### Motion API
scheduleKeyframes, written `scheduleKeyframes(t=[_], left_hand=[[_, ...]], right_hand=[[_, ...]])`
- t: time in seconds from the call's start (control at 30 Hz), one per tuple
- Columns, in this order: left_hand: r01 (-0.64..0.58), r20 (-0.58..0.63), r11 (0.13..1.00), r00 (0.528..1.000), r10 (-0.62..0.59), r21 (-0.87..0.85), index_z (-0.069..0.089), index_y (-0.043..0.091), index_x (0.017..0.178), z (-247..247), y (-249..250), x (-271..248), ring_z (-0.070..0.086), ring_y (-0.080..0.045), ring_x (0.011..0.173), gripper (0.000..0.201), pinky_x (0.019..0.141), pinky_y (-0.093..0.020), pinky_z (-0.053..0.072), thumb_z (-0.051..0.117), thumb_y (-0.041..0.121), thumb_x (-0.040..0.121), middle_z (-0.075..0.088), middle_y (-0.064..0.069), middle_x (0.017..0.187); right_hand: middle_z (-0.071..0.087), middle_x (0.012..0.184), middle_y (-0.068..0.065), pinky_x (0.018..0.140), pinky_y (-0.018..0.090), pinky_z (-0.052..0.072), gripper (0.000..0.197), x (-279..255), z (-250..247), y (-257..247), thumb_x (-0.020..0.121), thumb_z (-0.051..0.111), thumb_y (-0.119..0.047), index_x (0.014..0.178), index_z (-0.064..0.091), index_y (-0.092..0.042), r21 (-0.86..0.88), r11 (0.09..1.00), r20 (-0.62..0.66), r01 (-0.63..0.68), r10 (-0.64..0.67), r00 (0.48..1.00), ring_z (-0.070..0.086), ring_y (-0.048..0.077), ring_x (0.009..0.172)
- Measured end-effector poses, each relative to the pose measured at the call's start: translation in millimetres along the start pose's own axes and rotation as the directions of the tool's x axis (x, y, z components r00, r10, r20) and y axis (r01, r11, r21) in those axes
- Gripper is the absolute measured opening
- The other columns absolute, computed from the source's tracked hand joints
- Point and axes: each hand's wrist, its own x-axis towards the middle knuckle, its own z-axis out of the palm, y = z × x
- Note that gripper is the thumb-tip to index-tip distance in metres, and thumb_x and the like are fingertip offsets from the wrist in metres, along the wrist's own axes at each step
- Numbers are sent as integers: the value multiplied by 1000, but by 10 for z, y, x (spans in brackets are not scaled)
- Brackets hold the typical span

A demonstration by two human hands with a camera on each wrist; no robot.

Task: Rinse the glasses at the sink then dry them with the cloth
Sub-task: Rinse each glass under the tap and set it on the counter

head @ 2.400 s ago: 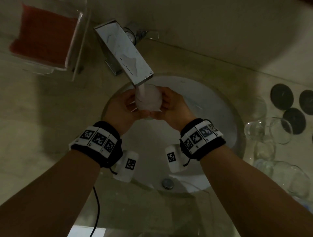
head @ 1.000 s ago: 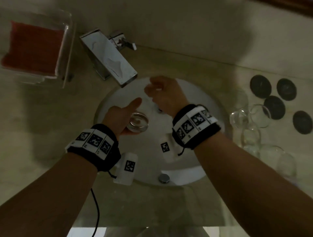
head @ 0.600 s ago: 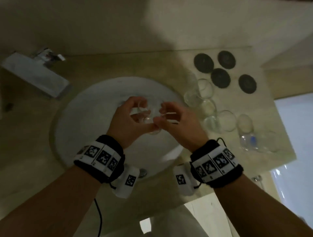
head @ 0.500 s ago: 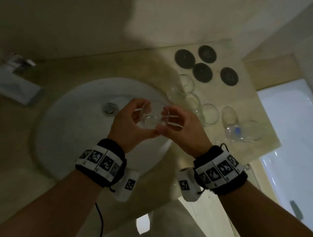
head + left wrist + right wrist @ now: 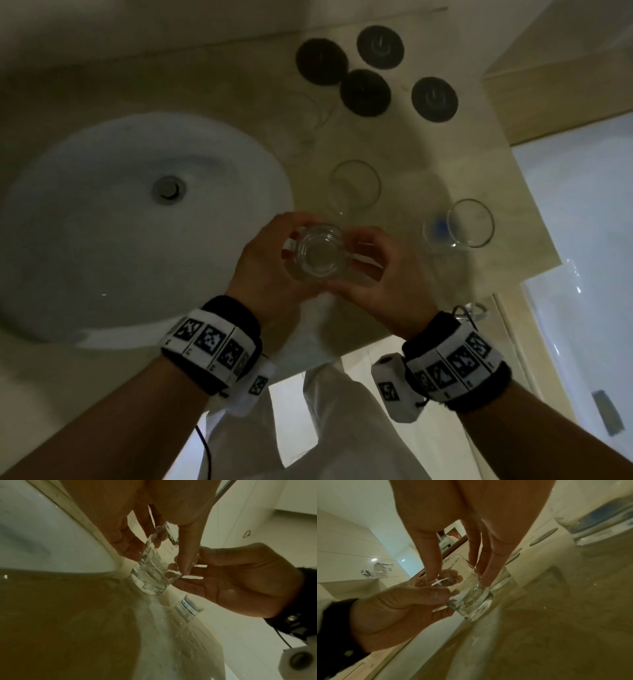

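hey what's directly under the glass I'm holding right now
The glass, held by the left hand and right hand, hangs above the beige countertop, just right of the sink basin. The spot straight beneath is covered by glass and fingers.

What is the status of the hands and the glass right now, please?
Both hands, left and right, hold the glass. Glass above the counter, beside the sink. Other glasses nearby.

- Your left hand and right hand flank the held glass, above the counter.
- The sink lies left.
- Two glasses stand right.
- Four coasters lie farther off.
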Motion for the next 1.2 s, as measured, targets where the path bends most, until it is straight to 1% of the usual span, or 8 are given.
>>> scheduleKeyframes(t=[0.13, 0.37, 0.53, 0.63, 0.73, 0.87, 1.0, 1.2], left_hand=[[2, -58, 997, 998, 2, 73, 57, 32, 126, 205, 48, -34, 61, -6, 109, 75, 88, -32, 56, 85, 51, 60, 63, 12, 119], [-141, -20, 963, 989, 149, 231, 46, 18, 141, 286, 196, -96, 53, -19, 120, 95, 96, -39, 51, 78, 62, 62, 51, -2, 134], [-259, -148, 889, 931, 334, 378, 50, 13, 137, 441, 630, -92, 43, -23, 122, 88, 98, -18, 38, 81, 51, 64, 45, -14, 133], [-328, -144, 864, 902, 406, 381, 60, 9, 127, 685, 962, 15, 52, -20, 110, 68, 90, -20, 44, 83, 36, 69, 56, -12, 122], [-289, -20, 898, 950, 313, 331, 61, 14, 126, 1042, 1158, 149, 59, -11, 101, 59, 88, -22, 50, 82, 30, 73, 59, -1, 119], [-79, 38, 941, 997, 70, 330, 44, 24, 144, 1493, 1084, 352, 56, -14, 118, 77, 100, -35, 51, 82, 27, 77, 50, 2, 139], [35, 29, 939, 998, -48, 343, 39, 25, 149, 1740, 950, 526, 56, -19, 123, 80, 103, -40, 49, 80, 23, 80, 51, 0, 144], [8, -68, 952, 998, 13, 307, 56, 21, 134, 1723, 959, 546, 63, -20, 106, 77, 91, -42, 55, 91, 27, 66, 62, 1, 126]], right_hand=[[64, 122, -12, 102, 26, 52, 61, 22, -163, 182, 69, 91, -25, 118, 56, -31, 13, 1000, 68, 14, -15, 998, 63, 0, 116], [64, 127, -2, 102, 28, 53, 68, -5, -389, 248, 73, 88, -28, 132, 57, -13, -76, 989, 124, 128, -118, 985, 62, 6, 117], [67, 105, -5, 74, 26, 60, 48, -119, -837, 207, 75, 80, -34, 116, 64, -15, -147, 949, -147, 280, -301, 942, 66, 8, 90], [65, 108, -4, 74, 34, 57, 50, -95, -1145, 340, 73, 82, -33, 114, 64, -12, -255, 930, -345, 263, -342, 874, 63, 11, 89], [60, 121, 0, 87, 43, 55, 67, -44, -1387, 527, 68, 89, -25, 126, 58, -13, -284, 944, -428, 170, -283, 858, 60, 18, 107], [54, 138, -5, 105, 45, 49, 87, 50, -1462, 729, 71, 88, -24, 145, 42, -19, -192, 981, -280, 28, -82, 956, 54, 13, 125], [65, 129, -3, 99, 43, 54, 74, 152, -1415, 857, 75, 85, -26, 140, 50, -19, -182, 983, -246, 30, -75, 966, 63, 14, 116], [71, 116, -7, 90, 31, 59, 71, 43, -1505, 679, 70, 90, -27, 132, 60, -19, -214, 975, -261, 58, -114, 958, 68, 6, 101]])
